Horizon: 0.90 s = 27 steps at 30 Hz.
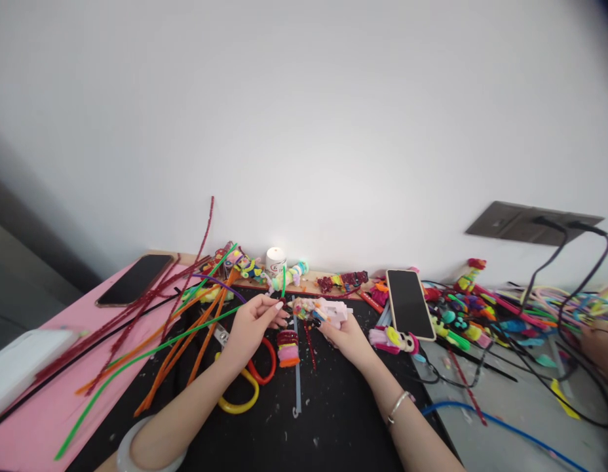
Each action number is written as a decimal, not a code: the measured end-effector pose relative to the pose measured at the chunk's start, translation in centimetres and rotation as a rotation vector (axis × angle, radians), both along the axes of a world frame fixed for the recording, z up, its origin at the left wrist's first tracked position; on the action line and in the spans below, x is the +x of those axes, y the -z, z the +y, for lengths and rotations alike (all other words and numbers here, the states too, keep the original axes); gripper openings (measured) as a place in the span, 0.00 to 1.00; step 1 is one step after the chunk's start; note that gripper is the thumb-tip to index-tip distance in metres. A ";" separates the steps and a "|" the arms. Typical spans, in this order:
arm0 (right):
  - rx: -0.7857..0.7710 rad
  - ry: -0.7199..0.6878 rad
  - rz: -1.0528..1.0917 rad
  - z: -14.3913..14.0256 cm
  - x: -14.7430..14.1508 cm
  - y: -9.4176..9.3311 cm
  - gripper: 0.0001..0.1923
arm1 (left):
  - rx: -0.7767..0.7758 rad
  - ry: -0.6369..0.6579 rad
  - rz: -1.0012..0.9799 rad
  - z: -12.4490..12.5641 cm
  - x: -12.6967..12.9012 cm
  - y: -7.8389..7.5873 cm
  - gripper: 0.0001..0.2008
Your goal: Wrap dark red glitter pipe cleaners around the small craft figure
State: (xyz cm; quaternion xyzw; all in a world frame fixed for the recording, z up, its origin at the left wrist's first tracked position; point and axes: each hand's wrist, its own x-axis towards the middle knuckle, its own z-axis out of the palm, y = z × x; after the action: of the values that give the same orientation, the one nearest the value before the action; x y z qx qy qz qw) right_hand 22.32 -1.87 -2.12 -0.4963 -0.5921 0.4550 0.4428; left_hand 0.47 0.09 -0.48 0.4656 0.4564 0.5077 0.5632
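Observation:
My left hand [259, 321] is closed in a pinch at the lower end of a short green pipe cleaner [284, 282], which stands upright from the fingertips. My right hand [342, 334] is wrapped round a pale pink hot glue gun [333, 311]. Its nozzle end, crusted with coloured bits, points left toward the pinching fingers, a small gap away. Below the hands, on a black mat [333, 419], lie a small striped pipe-cleaner body [287, 351] in dark red, pink and orange, and a translucent glue stick [298, 383]. Scissors [240, 401] with yellow and red handles rest under my left forearm.
Orange pipe cleaners [179, 357] and long green and dark red ones spread leftward. Two phones, one dark [135, 278] and one propped up [409, 305], flank the mat. Finished figures line the wall. Black cables [562, 321] and another person's hand [601, 347] are at right.

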 end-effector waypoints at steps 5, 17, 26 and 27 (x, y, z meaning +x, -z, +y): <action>-0.010 0.007 -0.015 0.1 0.1 0.3 0.08 | 0.005 -0.002 0.008 -0.1 0.0 -0.1 0.16; -0.068 0.017 -0.049 -0.1 0.0 0.1 0.14 | 0.025 0.003 0.022 -0.2 0.1 -0.4 0.15; -0.069 0.008 -0.070 -0.1 0.0 0.0 0.15 | 0.033 0.006 0.022 -0.2 0.2 -0.2 0.15; -0.069 0.007 -0.074 -0.1 0.0 0.0 0.15 | 0.036 0.004 0.017 -0.1 0.2 -0.2 0.14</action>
State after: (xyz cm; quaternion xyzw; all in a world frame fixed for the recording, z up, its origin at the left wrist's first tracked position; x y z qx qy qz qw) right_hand 22.31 -1.95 -2.16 -0.5299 -0.5901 0.4551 0.4048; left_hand 0.65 -0.05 -0.31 0.4810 0.4510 0.5107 0.5517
